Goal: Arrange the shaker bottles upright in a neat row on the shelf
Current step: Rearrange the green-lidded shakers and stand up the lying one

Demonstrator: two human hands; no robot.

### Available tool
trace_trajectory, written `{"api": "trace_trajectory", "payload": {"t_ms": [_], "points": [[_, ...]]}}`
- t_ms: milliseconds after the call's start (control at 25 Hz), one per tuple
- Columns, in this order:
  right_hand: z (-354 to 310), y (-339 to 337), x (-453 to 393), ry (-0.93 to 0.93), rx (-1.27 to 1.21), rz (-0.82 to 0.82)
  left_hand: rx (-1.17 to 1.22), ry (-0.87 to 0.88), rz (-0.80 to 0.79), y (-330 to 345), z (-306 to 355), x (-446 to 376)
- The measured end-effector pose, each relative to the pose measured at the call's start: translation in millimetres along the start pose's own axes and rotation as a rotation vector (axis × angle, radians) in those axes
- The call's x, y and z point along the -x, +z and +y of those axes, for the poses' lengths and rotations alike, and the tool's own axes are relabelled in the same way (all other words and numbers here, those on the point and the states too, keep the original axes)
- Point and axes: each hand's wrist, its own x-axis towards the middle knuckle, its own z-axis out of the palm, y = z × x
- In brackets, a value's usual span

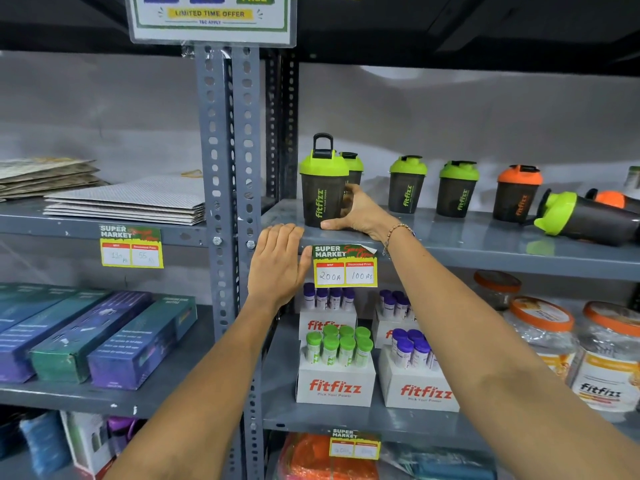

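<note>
A dark shaker bottle with a green lid [320, 188] stands upright at the left end of the grey shelf [485, 242]. My right hand [358, 213] grips its lower right side. A second green-lid bottle [353, 166] stands right behind it. Further right stand two green-lid bottles [406, 185] [456, 190] and an orange-lid bottle [516, 194], all upright. A green-lid bottle [585, 220] lies on its side at the far right, with an orange-lid one [614, 199] lying behind it. My left hand [278, 265] rests flat on the shelf's front edge, holding nothing.
A perforated grey upright post [230, 150] borders the shelf on the left. A price tag [344, 266] hangs on the shelf's front edge. Below are boxes of small tubes [336, 372] and orange-lid jars [540, 330]. Flat bags [128, 202] lie on the left shelf.
</note>
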Motion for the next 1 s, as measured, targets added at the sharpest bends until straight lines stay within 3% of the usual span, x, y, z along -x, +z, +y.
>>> {"api": "trace_trajectory", "payload": {"t_ms": [240, 360, 680, 880, 1000], "points": [[-3.6, -9.3, 21.2, -0.038, -0.014, 0.046, 0.114, -0.123, 0.116, 1.4, 20.6, -4.1], [6.9, -35.3, 40.9, -0.092, 0.033, 0.141, 0.117, -0.058, 0.118, 7.5, 48.9, -8.7], [45.7, -176.9, 106.6, -0.120, 0.256, 0.495, 0.124, 0.155, -0.048, 18.8, 175.8, -42.2], [77.2, -290.7, 147.5, -0.007, 0.605, 0.674, 0.078, 0.061, -0.246, 32.6, 261.8, -58.2], [90.9, -339.7, 154.6, 0.088, 0.682, 0.612, 0.016, -0.024, -0.224, 43.5, 268.0, -58.7]]}}
